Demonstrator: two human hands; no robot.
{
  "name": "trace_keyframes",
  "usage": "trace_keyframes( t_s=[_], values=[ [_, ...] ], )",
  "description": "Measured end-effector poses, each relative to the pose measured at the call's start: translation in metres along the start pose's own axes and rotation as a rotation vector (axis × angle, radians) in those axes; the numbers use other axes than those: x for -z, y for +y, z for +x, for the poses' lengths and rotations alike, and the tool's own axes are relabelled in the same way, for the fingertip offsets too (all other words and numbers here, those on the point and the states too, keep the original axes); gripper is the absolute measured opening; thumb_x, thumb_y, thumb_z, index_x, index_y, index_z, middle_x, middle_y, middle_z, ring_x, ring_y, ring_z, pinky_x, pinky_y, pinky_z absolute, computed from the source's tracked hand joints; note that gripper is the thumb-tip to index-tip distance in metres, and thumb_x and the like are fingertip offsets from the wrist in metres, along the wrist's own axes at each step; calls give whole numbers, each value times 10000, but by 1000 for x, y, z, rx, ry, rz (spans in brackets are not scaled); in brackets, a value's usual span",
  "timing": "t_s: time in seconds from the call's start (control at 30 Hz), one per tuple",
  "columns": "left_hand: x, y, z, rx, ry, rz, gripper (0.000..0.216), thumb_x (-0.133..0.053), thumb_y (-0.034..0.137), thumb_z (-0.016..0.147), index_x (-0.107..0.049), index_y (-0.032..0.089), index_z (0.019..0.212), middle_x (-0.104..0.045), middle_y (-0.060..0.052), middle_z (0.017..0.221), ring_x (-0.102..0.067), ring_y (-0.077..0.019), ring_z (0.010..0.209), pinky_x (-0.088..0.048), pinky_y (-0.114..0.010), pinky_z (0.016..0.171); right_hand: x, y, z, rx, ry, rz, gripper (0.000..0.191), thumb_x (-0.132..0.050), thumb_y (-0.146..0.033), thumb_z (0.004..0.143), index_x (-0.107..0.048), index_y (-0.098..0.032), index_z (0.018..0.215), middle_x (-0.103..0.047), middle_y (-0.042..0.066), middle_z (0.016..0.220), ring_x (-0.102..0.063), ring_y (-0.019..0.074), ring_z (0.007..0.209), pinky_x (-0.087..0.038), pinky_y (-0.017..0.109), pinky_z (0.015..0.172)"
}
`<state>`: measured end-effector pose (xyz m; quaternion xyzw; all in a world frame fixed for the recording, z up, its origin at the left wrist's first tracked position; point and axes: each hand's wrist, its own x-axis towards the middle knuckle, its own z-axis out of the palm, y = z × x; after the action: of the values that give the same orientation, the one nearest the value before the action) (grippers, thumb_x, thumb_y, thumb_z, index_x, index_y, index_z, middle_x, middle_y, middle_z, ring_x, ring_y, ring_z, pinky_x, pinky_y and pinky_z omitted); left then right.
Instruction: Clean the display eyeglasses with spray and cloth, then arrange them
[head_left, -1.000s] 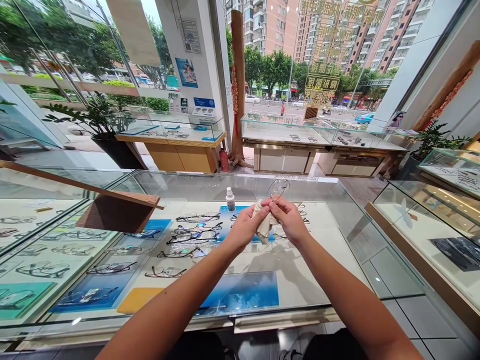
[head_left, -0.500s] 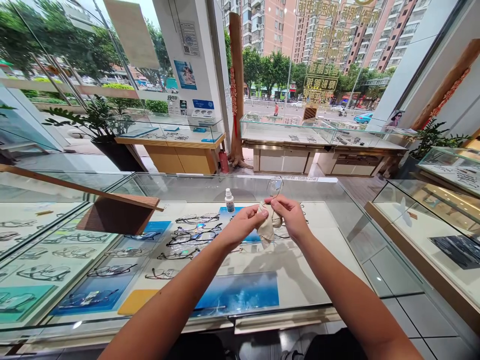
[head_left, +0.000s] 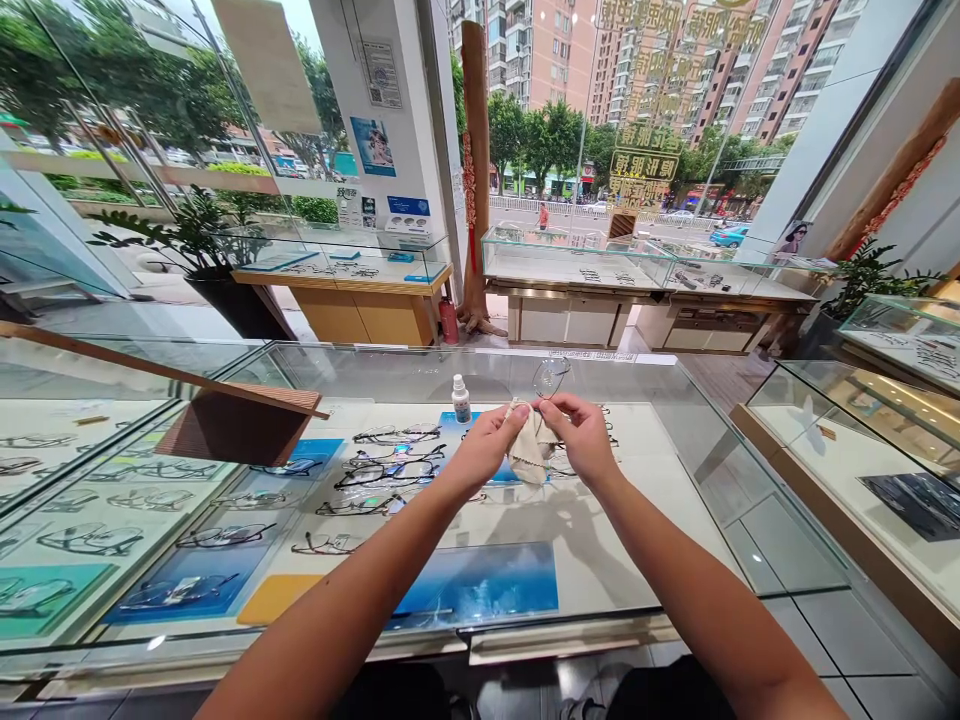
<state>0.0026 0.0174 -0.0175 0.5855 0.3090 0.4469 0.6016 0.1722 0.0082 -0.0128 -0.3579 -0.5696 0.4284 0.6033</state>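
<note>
Left hand [head_left: 484, 440]: pinch grip, thumb pressed on the upper part of a beige cloth [head_left: 531, 460], fingers curled in behind it. Can't see how far they wrap. Cloth is bunched at the top, with a loose zigzag-edged flap hanging below my thumb.

Right hand [head_left: 589, 435]: thumb and index brought together at the tip, other fingers folded toward the palm. It's grasping thin-framed glasses [head_left: 552, 376] low down, lens part sticking up above the fingertips. Exact contact point on the frame is hidden, too small to tell whether it's the temple or the rim. The cloth runs up against these fingers too; can't tell if they grip any of it.

Hands are near each other, fingertips almost meeting, cloth between them. Glasses sit above that spot, over the far half of the glass display case [head_left: 645, 540], clear of its top.

Around: white bottle [head_left: 460, 400] upright just beyond my left hand, cap on. Rows of spectacle frames [head_left: 390, 470] to the left of my left hand. Blue sheet [head_left: 487, 580] between my forearms, yellow panel [head_left: 277, 598] by my left forearm. Slatted brown stand [head_left: 240, 425] further left.
</note>
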Motion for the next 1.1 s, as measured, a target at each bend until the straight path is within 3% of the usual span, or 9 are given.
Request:
trace_keyframes(
  t_s=[0.17, 0.33, 0.4, 0.5, 0.6, 0.77, 0.83, 0.97, 1.1],
  values=[
    [1, -2, -1, 34, -57, -8, 635, -738, 582, 897, -659, 160, 1364, -708, -61, 939, -603, -160, 761, -474, -254, 677, 0, 0, 2, -108, 17, 89, 324, -801, -545, 828, -771, -227, 880, -802, 55, 916, -660, 192, 768, -530, 317, 687],
    [0, -6, 1, -39, 60, 105, 584, -667, 650, 920, -718, 125, 1172, -674, -46, 853, -561, -156, 718, -449, -255, 647, -1, 2, 1, -31, -12, 30, 280, -844, -496, 800, -768, -227, 815, -773, 37, 872, -661, 192, 826, -540, 346, 840],
    [1, -2, 1, -53, 62, 125, 606, -599, 685, 946, -733, 117, 1108, -659, -41, 800, -558, -164, 710, -448, -265, 648, 0, 2, 1, -24, -10, 11, 276, -841, -492, 807, -771, -225, 813, -777, 42, 888, -656, 192, 830, -537, 338, 815],
    [4, 6, -1, -72, -46, 159, 584, -600, 656, 959, -734, 133, 1181, -706, -65, 895, -612, -197, 815, -486, -285, 735, 4, 1, 2, -60, -4, 32, 289, -812, -513, 837, -769, -227, 854, -794, 54, 917, -635, 184, 771, -522, 315, 694],
    [6, 10, -3, -69, -121, 206, 571, -667, 602, 942, -689, 159, 1301, -721, -71, 994, -621, -194, 856, -482, -269, 742, 4, 1, 3, -83, -4, 67, 279, -804, -508, 850, -769, -232, 871, -805, 56, 934, -655, 190, 782, -536, 323, 713],
    [8, 4, -1, -131, 52, 246, 597, -564, 677, 972, -729, 125, 1125, -613, -18, 751, -499, -138, 652, -401, -244, 597, 0, 1, 1, -38, -8, 33, 253, -837, -479, 826, -785, -234, 856, -806, 56, 959, -697, 217, 914, -551, 365, 897],
    [9, 5, 0, -113, 10, 221, 616, -542, 699, 971, -732, 125, 1088, -617, -25, 758, -523, -148, 674, -423, -251, 616, 1, -1, 0, -53, -7, 43, 264, -829, -490, 832, -782, -231, 858, -807, 57, 951, -687, 207, 855, -560, 353, 826],
    [7, 9, -2, -32, -153, 131, 595, -675, 644, 915, -683, 156, 1255, -683, -48, 884, -591, -164, 744, -465, -254, 663, 3, -4, 1, -91, -14, 91, 289, -813, -513, 841, -774, -228, 867, -804, 57, 933, -676, 202, 810, -558, 333, 736],
    [1, 5, -2, -70, 43, 147, 554, -680, 650, 907, -707, 139, 1122, -619, -5, 742, -502, -123, 615, -411, -237, 581, 1, -4, 1, -29, -10, 47, 272, -840, -497, 816, -786, -232, 848, -777, 33, 885, -680, 198, 860, -555, 352, 876]
  ],
)
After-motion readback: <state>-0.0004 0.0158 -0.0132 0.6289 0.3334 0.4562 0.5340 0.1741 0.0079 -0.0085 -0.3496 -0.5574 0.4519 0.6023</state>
